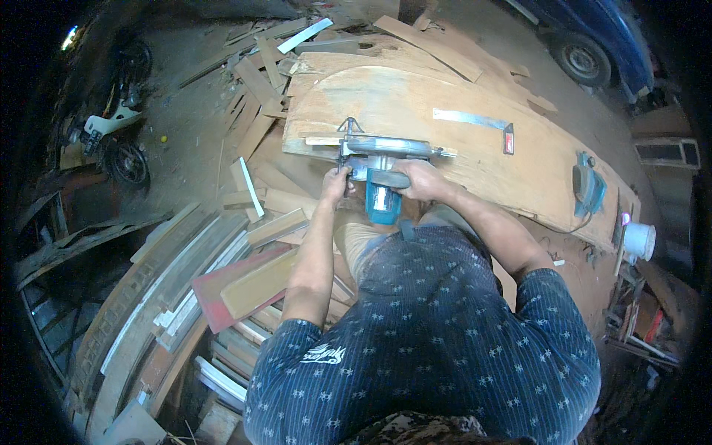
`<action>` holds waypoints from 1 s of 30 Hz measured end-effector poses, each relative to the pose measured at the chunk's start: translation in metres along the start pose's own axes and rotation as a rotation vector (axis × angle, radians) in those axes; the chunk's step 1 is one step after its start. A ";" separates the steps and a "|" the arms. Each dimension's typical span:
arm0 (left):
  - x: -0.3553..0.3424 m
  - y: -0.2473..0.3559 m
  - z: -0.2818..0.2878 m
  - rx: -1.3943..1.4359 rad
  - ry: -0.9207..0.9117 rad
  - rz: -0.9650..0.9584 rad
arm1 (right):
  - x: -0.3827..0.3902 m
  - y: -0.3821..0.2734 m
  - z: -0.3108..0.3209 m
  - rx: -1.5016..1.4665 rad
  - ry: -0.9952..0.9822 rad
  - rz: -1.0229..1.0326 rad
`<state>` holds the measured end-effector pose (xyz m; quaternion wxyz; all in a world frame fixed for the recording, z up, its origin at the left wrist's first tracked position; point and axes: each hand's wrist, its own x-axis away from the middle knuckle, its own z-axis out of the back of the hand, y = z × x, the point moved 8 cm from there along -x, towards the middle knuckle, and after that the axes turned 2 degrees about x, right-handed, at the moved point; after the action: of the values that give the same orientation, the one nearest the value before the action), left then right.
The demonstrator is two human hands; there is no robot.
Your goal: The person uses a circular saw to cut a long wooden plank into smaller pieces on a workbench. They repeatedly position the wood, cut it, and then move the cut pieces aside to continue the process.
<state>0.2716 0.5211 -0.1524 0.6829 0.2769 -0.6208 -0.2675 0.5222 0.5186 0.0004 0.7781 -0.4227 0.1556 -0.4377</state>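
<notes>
A teal and black circular saw (383,204) sits at the near edge of the wooden worktable (371,96), its motor toward my body and its blade guard along the far side. My right hand (421,180) is wrapped round its rear handle. My left hand (335,184) is closed at the front left corner of the saw's base; its fingertips are partly hidden. Under the saw lies a narrow wood strip (321,141), its left end sticking out past the base. Farther right on the table rests a try square (472,119) with a red and black stock.
A second teal power tool (588,185) with a cord stands at the table's right end, near a white bucket (638,241). Loose boards (256,133) litter the floor at left. Stacked planks (159,297) lie at lower left. A motorcycle (119,133) and a blue vehicle (593,37) stand beyond.
</notes>
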 end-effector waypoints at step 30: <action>0.012 0.014 0.021 -0.030 0.040 0.005 | -0.016 -0.007 -0.017 -0.005 -0.056 -0.038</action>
<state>0.2519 0.5214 -0.1325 0.7001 0.2703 -0.6034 -0.2696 0.4992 0.5208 -0.0058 0.7727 -0.4396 0.1265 -0.4402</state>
